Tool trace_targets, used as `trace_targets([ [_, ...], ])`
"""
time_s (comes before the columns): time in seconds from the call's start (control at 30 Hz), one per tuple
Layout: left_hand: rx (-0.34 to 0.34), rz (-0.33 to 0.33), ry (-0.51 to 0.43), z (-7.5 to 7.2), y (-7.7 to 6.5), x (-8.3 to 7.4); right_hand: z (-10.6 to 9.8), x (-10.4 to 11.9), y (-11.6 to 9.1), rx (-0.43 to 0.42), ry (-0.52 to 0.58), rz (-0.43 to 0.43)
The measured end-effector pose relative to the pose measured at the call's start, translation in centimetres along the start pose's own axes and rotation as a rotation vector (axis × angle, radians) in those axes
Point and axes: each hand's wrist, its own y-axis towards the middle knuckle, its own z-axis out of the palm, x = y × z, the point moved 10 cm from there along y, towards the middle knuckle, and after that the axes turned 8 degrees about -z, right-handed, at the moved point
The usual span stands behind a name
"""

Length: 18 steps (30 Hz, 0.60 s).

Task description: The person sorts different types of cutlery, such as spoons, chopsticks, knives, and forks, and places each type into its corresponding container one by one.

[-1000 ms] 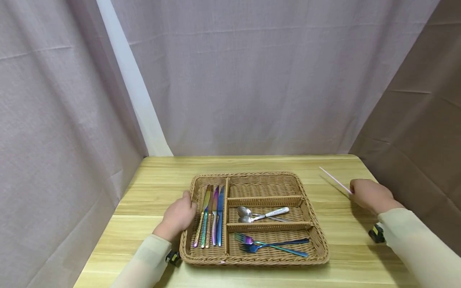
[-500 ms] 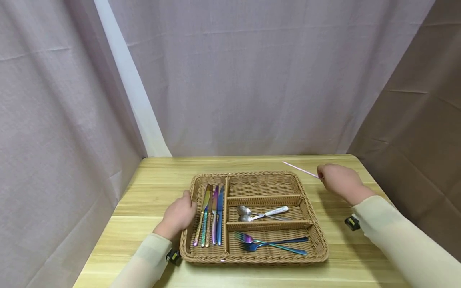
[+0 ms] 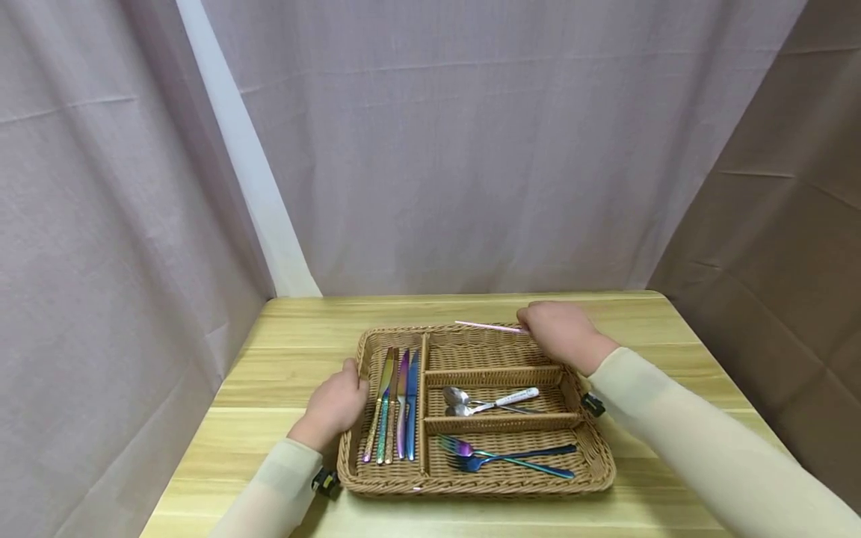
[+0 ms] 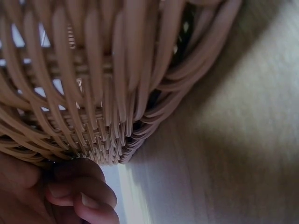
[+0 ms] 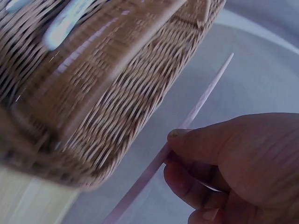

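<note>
My right hand (image 3: 560, 332) pinches a slim pink chopstick (image 3: 486, 326) above the far right corner of a brown wicker cutlery tray (image 3: 511, 489). In the right wrist view, thumb and forefinger grip the chopstick (image 5: 205, 99) partway along, and its tapered end points away past the tray's rim. At the tray's left side, my left hand (image 3: 335, 401) holds the rim, thumb on top; in the left wrist view its fingers curl against the woven wall (image 4: 107, 126). Several coloured knives (image 3: 401, 407) lie in the left compartment. Below the hand, the far right compartment's visible floor (image 3: 477, 355) is bare wicker.
Two spoons (image 3: 514, 397), one white-handled, lie in the middle right compartment. Two crossed forks (image 3: 525, 454) occupy the near one. A wooden table (image 3: 282, 336) carries the tray, with grey curtains (image 3: 471, 149) behind and at the sides.
My right hand has carried the chopstick leftward from the table's right side to over the tray's far right corner. The left hand and the tray have stayed in place.
</note>
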Motion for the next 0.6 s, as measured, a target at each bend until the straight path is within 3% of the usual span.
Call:
trace_targets([
  [0.2, 0.000, -0.003, -0.009, 0.2, -0.1, -0.2, 1.7, 1.8, 1.9, 0.085, 0.006, -0.015],
  [0.6, 0.008, 0.003, -0.023, 0.3, -0.6, -0.6, 4.4, 2.6, 2.6, 0.151, -0.001, -0.035],
])
